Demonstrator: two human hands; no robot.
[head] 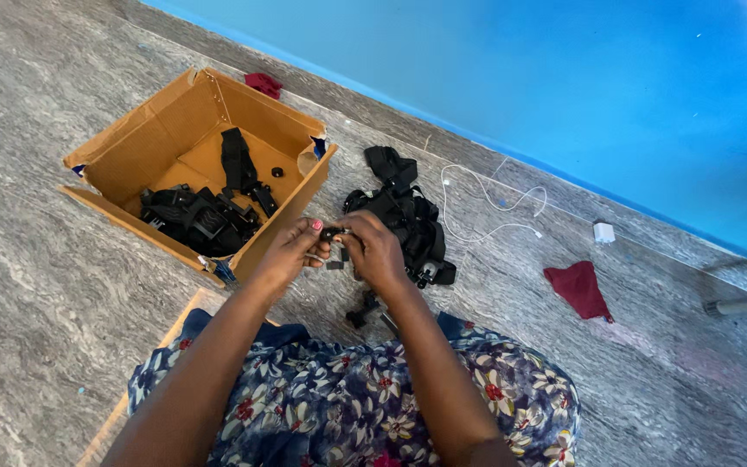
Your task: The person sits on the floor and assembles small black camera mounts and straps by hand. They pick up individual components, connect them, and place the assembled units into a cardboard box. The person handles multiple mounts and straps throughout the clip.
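Grey streaked stone-pattern floor (36,285) running up to a bright blue wall (564,78); I am sitting on it, flowered dress across my lap, looking down at both hands. My left hand (291,251) and right hand (373,251) are meeting just above the floor, fingertips pinching a small black fitting (333,233) between them, with a bit of metal showing at its right end; both grips are closing tight on it, thumb against forefinger, and the piece is mostly hidden, so I cannot tell its exact kind. Just below the hands, two more small black pieces (365,311) are lying loose on the floor. Right of my right hand, touching distance, a heap of black straps and mounts (404,220) is waiting on the floor. Left of my left hand, an open cardboard box (175,121) is holding another batch of similar black strap gear (201,220). Further out: a white cable (486,207) and white charger plug (603,232), a dark red cloth (579,290), a second red scrap (263,84) behind the box. Judging progress: some gear is sitting in the box, one heap and loose parts are lying outside it, so I am reading the work as partway through.
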